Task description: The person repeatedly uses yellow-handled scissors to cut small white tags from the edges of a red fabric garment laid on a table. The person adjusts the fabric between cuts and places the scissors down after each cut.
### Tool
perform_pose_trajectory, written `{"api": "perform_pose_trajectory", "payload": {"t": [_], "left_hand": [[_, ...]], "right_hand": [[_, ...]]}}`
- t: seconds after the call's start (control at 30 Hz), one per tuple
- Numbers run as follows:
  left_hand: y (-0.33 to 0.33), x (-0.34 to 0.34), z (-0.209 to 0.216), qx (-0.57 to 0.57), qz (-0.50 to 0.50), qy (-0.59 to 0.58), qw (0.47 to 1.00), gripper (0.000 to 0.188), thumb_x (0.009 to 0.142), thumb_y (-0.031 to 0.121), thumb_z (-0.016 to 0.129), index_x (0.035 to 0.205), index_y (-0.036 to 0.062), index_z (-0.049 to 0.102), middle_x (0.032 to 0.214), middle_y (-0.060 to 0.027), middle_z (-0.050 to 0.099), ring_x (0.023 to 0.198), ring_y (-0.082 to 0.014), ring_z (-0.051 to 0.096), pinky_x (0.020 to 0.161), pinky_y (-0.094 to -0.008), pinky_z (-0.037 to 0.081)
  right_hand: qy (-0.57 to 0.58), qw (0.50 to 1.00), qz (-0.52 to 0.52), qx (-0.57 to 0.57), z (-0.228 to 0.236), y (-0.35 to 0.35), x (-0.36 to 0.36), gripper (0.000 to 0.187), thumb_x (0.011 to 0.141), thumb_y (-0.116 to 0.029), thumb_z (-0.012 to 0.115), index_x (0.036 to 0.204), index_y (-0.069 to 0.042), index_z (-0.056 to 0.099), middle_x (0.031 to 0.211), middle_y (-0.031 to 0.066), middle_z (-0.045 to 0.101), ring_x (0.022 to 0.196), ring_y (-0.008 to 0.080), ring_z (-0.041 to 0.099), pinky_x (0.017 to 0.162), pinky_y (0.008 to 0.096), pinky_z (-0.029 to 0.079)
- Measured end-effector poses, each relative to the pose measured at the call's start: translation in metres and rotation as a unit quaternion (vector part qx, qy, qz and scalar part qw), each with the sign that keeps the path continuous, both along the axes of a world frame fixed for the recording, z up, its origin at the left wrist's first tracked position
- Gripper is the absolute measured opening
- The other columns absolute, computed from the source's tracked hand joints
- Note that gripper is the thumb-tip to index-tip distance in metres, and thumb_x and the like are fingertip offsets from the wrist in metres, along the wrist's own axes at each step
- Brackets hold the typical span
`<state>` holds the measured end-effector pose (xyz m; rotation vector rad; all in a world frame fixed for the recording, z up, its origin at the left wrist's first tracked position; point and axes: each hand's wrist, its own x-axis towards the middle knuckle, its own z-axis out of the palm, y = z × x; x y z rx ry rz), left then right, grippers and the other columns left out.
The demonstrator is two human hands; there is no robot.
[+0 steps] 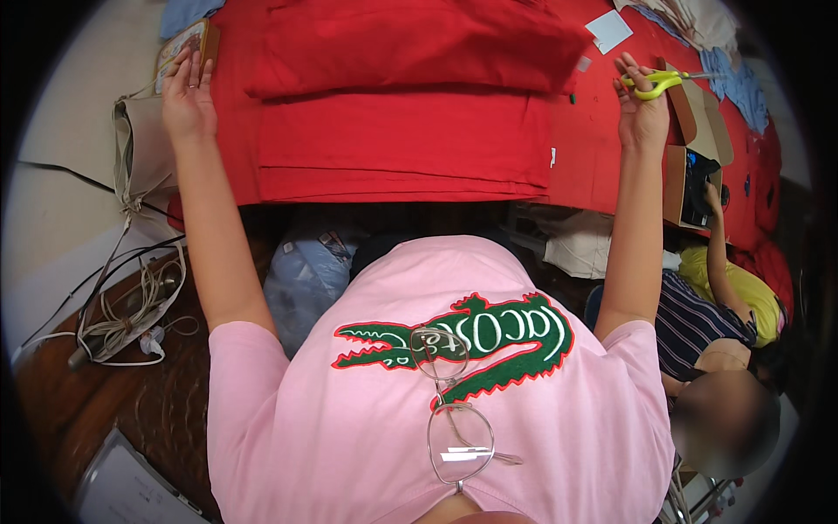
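My right hand (644, 109) is raised at the table's right side, with yellow-green scissors (661, 81) hooked on its fingers. Their blades point right, away from the palm. On the far left, my left hand (188, 100) is held palm up, fingers stretched, with nothing in it. Between my hands, and touched by neither, lies red fabric (401, 144) folded flat along the near table edge. More bunched red fabric (419, 48) rests on its far part.
A red cover (594, 148) spreads over the table. A white card (609, 31) lies far right. Beside my right hand stands an open cardboard box (676, 188), with another person's hand (713, 199) at it. Cords (131, 306) tangle at lower left, below a beige bag (140, 144).
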<state>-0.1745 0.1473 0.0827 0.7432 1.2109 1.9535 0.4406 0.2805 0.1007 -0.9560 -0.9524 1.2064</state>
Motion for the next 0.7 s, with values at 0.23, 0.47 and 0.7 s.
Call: {"api": "perform_pose_trajectory", "payload": {"t": [0.23,0.47,0.7], "left_hand": [[-0.057,0.181,-0.108,-0.199,-0.247,0.225,0.921,0.01,0.099,0.0,0.067,0.106,0.0007,0.074,0.11,-0.007,0.075,0.104,-0.0147,0.069,0.092,-0.029,0.055],[-0.081,0.308,-0.116,-0.125,-0.258,0.573,0.768,0.02,0.089,0.017,0.075,0.107,0.009,0.072,0.095,-0.0097,0.068,0.092,-0.0301,0.069,0.092,-0.0424,0.053],[-0.067,0.32,-0.121,-0.231,-0.327,0.535,0.744,0.01,0.093,0.017,0.071,0.096,0.0079,0.069,0.073,-0.0051,0.066,0.066,-0.0217,0.066,0.064,-0.036,0.052]], "right_hand": [[-0.22,0.973,0.031,-0.067,-0.089,-0.067,0.06,0.021,0.098,-0.008,0.073,0.113,0.003,0.064,0.105,0.0113,0.075,0.102,0.0195,0.073,0.089,0.0304,0.055],[-0.286,0.923,0.049,-0.253,-0.134,-0.163,0.071,0.03,0.098,-0.029,0.077,0.106,0.0,0.074,0.088,0.0054,0.076,0.084,0.0091,0.068,0.077,0.0238,0.05],[-0.306,0.918,0.108,-0.228,-0.111,-0.147,0.083,0.026,0.095,-0.02,0.08,0.108,0.002,0.074,0.087,0.0009,0.073,0.077,0.0053,0.061,0.071,0.0231,0.047]]}}
